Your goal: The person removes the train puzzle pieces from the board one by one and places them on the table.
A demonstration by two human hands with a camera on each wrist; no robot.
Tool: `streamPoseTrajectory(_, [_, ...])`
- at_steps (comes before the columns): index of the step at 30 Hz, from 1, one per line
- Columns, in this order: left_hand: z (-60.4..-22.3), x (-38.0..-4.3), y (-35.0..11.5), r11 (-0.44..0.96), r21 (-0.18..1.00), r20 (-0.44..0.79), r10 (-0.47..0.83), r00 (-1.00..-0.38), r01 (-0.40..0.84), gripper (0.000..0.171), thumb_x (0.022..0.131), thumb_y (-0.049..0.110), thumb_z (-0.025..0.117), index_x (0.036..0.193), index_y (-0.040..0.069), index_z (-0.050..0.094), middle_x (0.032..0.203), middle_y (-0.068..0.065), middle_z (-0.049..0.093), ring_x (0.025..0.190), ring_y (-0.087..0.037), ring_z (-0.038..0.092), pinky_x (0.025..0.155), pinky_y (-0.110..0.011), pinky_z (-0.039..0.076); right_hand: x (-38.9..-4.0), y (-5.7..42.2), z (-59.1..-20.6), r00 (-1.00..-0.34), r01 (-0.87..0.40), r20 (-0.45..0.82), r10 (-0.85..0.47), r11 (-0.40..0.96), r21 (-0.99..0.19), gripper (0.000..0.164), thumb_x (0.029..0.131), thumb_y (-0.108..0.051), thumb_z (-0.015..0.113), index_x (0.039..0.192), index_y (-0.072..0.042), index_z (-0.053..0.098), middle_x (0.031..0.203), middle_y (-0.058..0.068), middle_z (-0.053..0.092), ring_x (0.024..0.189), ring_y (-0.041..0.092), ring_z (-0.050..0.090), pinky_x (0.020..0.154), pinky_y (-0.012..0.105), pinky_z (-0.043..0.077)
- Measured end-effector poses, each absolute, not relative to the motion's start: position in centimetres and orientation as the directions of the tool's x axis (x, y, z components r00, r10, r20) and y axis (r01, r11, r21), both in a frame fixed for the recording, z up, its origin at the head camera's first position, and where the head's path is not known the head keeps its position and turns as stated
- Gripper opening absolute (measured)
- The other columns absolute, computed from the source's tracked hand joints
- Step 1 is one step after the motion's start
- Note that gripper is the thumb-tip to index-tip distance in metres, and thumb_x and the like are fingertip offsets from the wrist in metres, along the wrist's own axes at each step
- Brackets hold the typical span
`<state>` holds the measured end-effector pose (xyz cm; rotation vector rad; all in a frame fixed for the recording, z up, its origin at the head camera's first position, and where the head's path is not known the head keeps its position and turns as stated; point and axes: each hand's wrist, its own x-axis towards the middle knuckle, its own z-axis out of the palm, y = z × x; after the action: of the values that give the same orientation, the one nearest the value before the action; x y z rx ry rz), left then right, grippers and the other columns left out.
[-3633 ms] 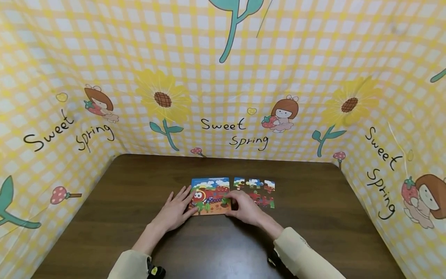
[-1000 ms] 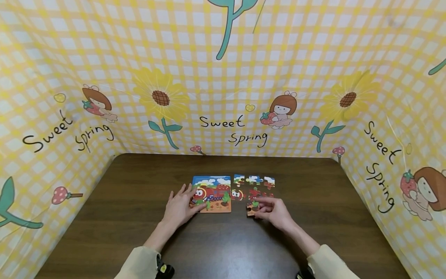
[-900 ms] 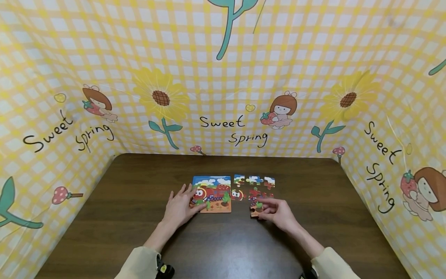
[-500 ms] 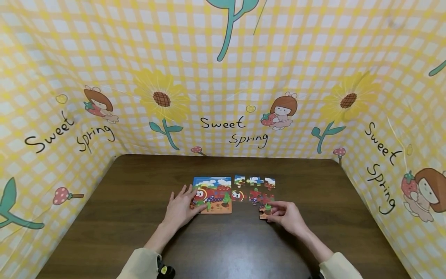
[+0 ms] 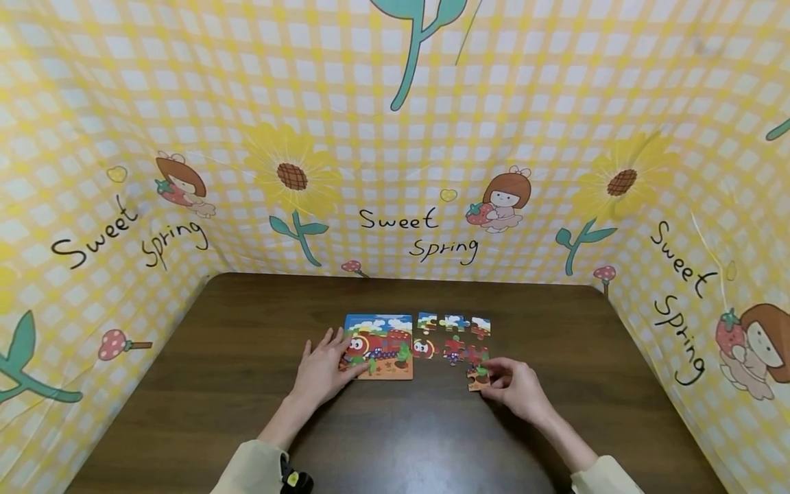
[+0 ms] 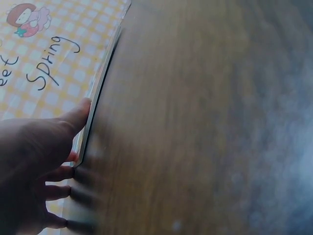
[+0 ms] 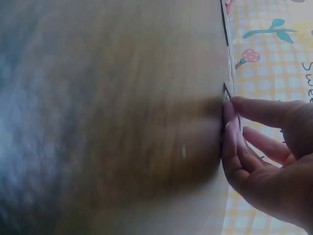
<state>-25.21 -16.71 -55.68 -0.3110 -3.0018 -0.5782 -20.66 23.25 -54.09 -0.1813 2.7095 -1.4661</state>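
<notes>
A square picture board with a red cartoon train lies on the brown table. My left hand rests on its left side, fingers spread, the thumb along the lower edge. To the right of the board, my right hand pinches a puzzle piece with a green plant on orange ground, between thumb and fingers. That piece sits just below the red pieces of the loose group. In the right wrist view my right hand holds the piece nearly edge-on, so its picture is hidden there.
Several loose pieces lie in rows right of the board: a sky piece at the upper left, a train-face piece below it, and a red piece in the middle. A checked cloth surrounds the wooden table.
My right hand has left the board's right side and carried the plant piece rightward, to below the right-hand loose pieces. My left hand has stayed on the board.
</notes>
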Motion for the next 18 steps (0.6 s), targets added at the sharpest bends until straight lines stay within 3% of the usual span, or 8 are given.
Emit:
streamPoseTrajectory(6, [-55.5,-25.1,-16.6,0.909,0.362,0.095,0.184,-0.978,0.206,0.086,0.097,0.065,0.075,0.159,0.008,0.059,0.169,-0.023,0.050,0.162,-0.043,0.042,0.126,-0.081,0.029,-20.3,22.9,-53.7,-0.997,-0.043,-0.005,-0.076,0.610,-0.791,0.044,0.083,0.006,0.089,0.125,0.006,0.076,0.100,0.011,0.078,0.073,0.008,0.069,0.065,0.020,0.056])
streamPoseTrajectory(13, [-55.6,-25.2,-16.6,0.912,0.356,0.098,0.181,-0.979,0.204,0.085,0.097,0.065,0.075,0.159,0.008,0.059,0.169,-0.022,0.050,0.162,-0.043,0.042,0.126,-0.081,0.029,-20.1,23.0,-53.7,-0.996,-0.080,0.029,-0.085,0.680,-0.728,0.041,0.083,0.000,0.093,0.121,0.000,0.079,0.100,0.007,0.069,0.077,0.010,0.060,0.068,0.022,0.051])
streamPoseTrajectory(18, [-55.5,-25.1,-16.6,0.915,0.348,0.092,0.183,-0.979,0.204,0.084,0.099,0.064,0.073,0.160,0.008,0.058,0.169,-0.022,0.050,0.163,-0.043,0.042,0.127,-0.080,0.029,-20.9,23.4,-54.6,-0.966,-0.247,0.232,-0.113,0.664,-0.706,0.039,0.082,0.000,0.093,0.118,0.003,0.078,0.098,0.010,0.069,0.074,0.008,0.061,0.065,0.022,0.052])
